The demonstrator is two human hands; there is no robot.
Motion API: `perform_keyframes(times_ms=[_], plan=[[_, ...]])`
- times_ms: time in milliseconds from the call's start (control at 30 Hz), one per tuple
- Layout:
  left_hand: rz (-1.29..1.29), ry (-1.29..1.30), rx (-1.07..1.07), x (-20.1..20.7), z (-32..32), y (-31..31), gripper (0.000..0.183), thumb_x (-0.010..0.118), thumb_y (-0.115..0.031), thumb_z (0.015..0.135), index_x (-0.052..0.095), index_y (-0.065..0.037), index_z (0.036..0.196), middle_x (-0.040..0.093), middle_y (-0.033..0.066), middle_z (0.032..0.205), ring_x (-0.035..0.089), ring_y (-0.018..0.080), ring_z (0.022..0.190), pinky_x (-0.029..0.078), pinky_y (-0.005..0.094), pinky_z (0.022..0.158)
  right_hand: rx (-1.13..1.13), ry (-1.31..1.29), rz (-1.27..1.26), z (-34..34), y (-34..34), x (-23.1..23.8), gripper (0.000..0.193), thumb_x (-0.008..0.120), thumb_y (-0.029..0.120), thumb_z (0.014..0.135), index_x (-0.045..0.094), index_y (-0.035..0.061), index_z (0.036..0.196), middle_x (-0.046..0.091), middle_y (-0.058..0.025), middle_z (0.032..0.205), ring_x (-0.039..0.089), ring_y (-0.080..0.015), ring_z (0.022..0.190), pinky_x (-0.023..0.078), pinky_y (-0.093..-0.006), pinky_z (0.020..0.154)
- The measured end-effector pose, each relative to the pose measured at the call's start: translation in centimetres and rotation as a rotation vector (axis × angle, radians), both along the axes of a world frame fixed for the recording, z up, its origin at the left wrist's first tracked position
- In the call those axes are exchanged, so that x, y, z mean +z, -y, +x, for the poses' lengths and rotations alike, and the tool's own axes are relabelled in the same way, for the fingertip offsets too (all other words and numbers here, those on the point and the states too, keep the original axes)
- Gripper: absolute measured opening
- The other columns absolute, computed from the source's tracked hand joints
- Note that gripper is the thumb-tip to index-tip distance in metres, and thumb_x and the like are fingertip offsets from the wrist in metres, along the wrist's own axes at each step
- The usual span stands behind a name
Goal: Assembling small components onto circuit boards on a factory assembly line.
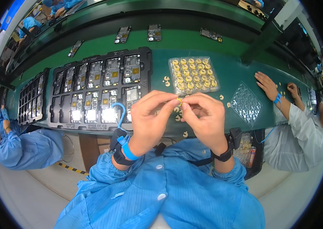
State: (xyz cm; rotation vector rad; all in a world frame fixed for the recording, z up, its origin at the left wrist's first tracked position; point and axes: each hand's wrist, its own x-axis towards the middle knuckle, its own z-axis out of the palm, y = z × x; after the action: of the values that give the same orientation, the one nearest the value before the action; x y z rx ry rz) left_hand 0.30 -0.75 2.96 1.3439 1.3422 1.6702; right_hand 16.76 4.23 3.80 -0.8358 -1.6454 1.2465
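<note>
Between the fingertips of both hands, in front of my chest, is a small round yellow part. My left hand pinches it from one side, and a blue strap circles that wrist. From the other side my right hand pinches it, fingers curled. Just beyond the hands stands a clear plastic tray with rows of yellow round parts in its pockets. Small pale C-shaped pieces lie scattered on the green mat near my fingers, several of them partly hidden by my hands.
At the left lies a black tray of circuit boards, with another black tray past it. Several loose boards rest on the green ledge at the back. On the right are a clear blister sheet and a co-worker's hand.
</note>
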Motion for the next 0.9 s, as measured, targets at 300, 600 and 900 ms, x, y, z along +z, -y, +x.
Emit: perform_keyframes(times_ms=[300,600,900], plan=[[-0.104,0.116,-0.220,0.0,-0.1,0.0,0.025,0.071,-0.001,0.099,0.072,0.007,0.123,0.072,0.0137,0.109,0.072,0.0174,0.094,0.059,0.0286,0.082,-0.102,0.032,0.194,-0.4,-0.1,-1.0,0.010,0.075,-0.004,0.087,0.073,-0.0048,0.097,0.071,-0.0102,0.088,0.071,-0.0135,0.074,0.057,-0.0252,0.064],[-0.186,0.328,-0.444,-1.0,-2.0,-0.3,0.024,0.065,0.002,0.102,0.070,0.008,0.125,0.071,0.0141,0.110,0.073,0.0186,0.094,0.062,0.0309,0.082,-0.262,0.074,0.298,-0.4,0.6,-1.6,0.009,0.073,-0.007,0.085,0.071,-0.0025,0.092,0.069,-0.0083,0.084,0.067,-0.0135,0.066,0.053,-0.0258,0.060],[0.100,-0.532,-0.076,-1.4,-2.0,-0.4,0.039,0.081,0.000,0.087,0.071,0.003,0.125,0.077,0.0151,0.105,0.078,0.0250,0.093,0.062,0.0327,0.075,-0.392,0.709,-0.033,4.4,-0.7,-5.9,0.016,0.078,0.010,0.094,0.072,-0.0040,0.090,0.073,-0.0073,0.075,0.067,-0.0117,0.066,0.051,-0.0297,0.061]])
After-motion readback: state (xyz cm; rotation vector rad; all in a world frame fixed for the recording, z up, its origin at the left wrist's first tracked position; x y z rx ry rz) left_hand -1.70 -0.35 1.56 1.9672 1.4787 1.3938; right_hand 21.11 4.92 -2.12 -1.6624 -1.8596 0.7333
